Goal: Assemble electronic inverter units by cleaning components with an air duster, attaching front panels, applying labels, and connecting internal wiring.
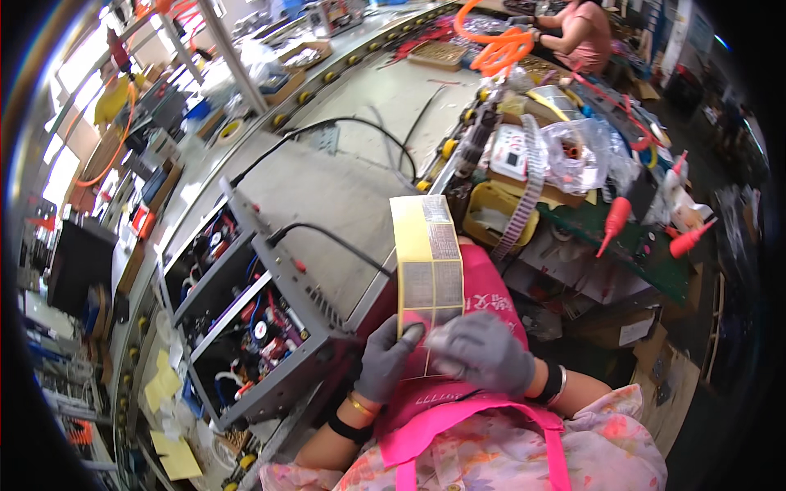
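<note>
The left hand (385,358) in a grey glove pinches the bottom of the yellow sticker strip (426,260). The right hand (483,352) fingers close on the bottom edge too. The strip stands long-ways up from both hands, beside the grey metal box (270,327) on the bench (385,98).

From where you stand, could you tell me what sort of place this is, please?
Probably an electronics assembly line in a factory: an open grey metal chassis with exposed wiring sits on a roller conveyor, the gloved left hand and right hand hold a yellow label strip, and another worker sits farther along.
</note>
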`<move>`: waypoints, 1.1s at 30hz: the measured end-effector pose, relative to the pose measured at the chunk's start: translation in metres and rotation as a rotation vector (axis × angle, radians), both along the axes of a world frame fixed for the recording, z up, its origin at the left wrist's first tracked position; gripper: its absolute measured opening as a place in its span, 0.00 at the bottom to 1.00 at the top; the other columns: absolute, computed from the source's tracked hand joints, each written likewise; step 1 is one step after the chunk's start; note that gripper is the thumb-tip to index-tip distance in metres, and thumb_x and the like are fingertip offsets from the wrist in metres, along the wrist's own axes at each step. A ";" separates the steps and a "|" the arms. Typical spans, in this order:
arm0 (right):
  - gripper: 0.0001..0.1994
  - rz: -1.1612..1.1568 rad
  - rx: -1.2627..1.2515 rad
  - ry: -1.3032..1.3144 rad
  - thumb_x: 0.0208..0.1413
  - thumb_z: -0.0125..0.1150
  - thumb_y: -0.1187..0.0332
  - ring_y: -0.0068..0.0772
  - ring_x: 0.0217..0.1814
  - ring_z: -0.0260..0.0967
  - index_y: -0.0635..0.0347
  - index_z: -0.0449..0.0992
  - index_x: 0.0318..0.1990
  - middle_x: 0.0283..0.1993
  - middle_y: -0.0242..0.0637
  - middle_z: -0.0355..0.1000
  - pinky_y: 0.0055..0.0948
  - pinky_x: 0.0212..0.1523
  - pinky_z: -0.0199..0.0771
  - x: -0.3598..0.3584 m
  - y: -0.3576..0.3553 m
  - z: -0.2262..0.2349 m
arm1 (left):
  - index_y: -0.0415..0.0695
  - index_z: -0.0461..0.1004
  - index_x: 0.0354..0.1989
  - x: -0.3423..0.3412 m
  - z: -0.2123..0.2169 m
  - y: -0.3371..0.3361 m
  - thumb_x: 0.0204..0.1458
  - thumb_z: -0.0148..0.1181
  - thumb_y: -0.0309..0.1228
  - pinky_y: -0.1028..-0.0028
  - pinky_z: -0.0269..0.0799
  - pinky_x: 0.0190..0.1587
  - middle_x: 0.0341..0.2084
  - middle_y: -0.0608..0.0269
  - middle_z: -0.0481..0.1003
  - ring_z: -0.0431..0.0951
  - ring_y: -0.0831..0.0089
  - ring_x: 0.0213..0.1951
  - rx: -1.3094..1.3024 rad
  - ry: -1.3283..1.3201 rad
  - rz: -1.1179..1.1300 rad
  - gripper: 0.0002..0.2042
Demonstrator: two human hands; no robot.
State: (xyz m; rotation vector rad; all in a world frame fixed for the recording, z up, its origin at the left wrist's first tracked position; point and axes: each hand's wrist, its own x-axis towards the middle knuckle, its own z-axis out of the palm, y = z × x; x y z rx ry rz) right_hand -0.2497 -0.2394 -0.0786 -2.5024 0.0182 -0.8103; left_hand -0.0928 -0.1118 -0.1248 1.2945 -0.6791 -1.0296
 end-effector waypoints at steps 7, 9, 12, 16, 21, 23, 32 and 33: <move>0.19 -0.071 -0.015 -0.054 0.48 0.67 0.63 0.43 0.44 0.74 0.58 0.78 0.47 0.44 0.41 0.76 0.38 0.46 0.74 0.024 -0.028 0.011 | 0.36 0.65 0.57 0.002 0.029 0.007 0.56 0.60 0.23 0.76 0.69 0.53 0.47 0.62 0.74 0.72 0.80 0.48 -0.107 -0.196 -0.126 0.20; 0.16 0.036 0.106 -0.063 0.49 0.66 0.67 0.46 0.38 0.76 0.61 0.78 0.46 0.41 0.43 0.76 0.37 0.39 0.78 0.024 -0.028 0.005 | 0.36 0.69 0.53 0.001 0.036 0.008 0.52 0.64 0.24 0.74 0.71 0.48 0.43 0.59 0.76 0.76 0.74 0.44 -0.079 -0.386 -0.108 0.20; 0.14 0.156 0.288 0.021 0.51 0.65 0.69 0.46 0.34 0.76 0.64 0.77 0.46 0.36 0.46 0.76 0.35 0.34 0.78 0.019 -0.024 -0.004 | 0.35 0.71 0.48 0.005 0.046 0.015 0.49 0.66 0.24 0.72 0.72 0.43 0.37 0.55 0.77 0.78 0.67 0.38 0.049 -0.674 -0.171 0.18; 0.13 0.223 0.505 0.014 0.54 0.63 0.71 0.47 0.33 0.76 0.67 0.77 0.46 0.34 0.49 0.76 0.35 0.33 0.78 0.018 -0.021 -0.008 | 0.35 0.71 0.46 0.006 0.055 0.017 0.48 0.66 0.24 0.69 0.72 0.39 0.33 0.52 0.76 0.78 0.60 0.34 0.012 -0.702 -0.184 0.17; 0.13 0.180 0.431 0.051 0.55 0.63 0.71 0.48 0.35 0.77 0.69 0.76 0.46 0.33 0.50 0.76 0.35 0.35 0.78 0.014 -0.018 -0.004 | 0.35 0.71 0.47 0.003 0.062 0.020 0.48 0.65 0.24 0.69 0.73 0.39 0.34 0.52 0.76 0.79 0.59 0.35 0.058 -0.700 -0.187 0.17; 0.13 0.166 0.531 0.073 0.55 0.64 0.71 0.48 0.36 0.77 0.68 0.77 0.45 0.34 0.50 0.76 0.35 0.36 0.79 0.013 -0.015 -0.004 | 0.35 0.71 0.48 0.002 0.063 0.020 0.48 0.65 0.24 0.69 0.73 0.40 0.35 0.52 0.76 0.79 0.59 0.35 0.032 -0.706 -0.207 0.18; 0.11 0.159 0.735 0.098 0.55 0.63 0.71 0.45 0.38 0.78 0.67 0.78 0.43 0.36 0.47 0.77 0.32 0.39 0.79 0.010 -0.014 -0.007 | 0.34 0.70 0.51 0.000 0.067 0.021 0.50 0.64 0.27 0.69 0.72 0.45 0.37 0.51 0.76 0.79 0.60 0.40 0.077 -0.642 -0.251 0.20; 0.11 0.165 0.730 0.106 0.55 0.63 0.71 0.44 0.38 0.78 0.67 0.78 0.43 0.36 0.47 0.77 0.32 0.39 0.79 0.009 -0.014 -0.008 | 0.34 0.70 0.51 -0.001 0.067 0.021 0.50 0.64 0.27 0.69 0.72 0.45 0.38 0.51 0.76 0.79 0.60 0.40 0.100 -0.631 -0.256 0.20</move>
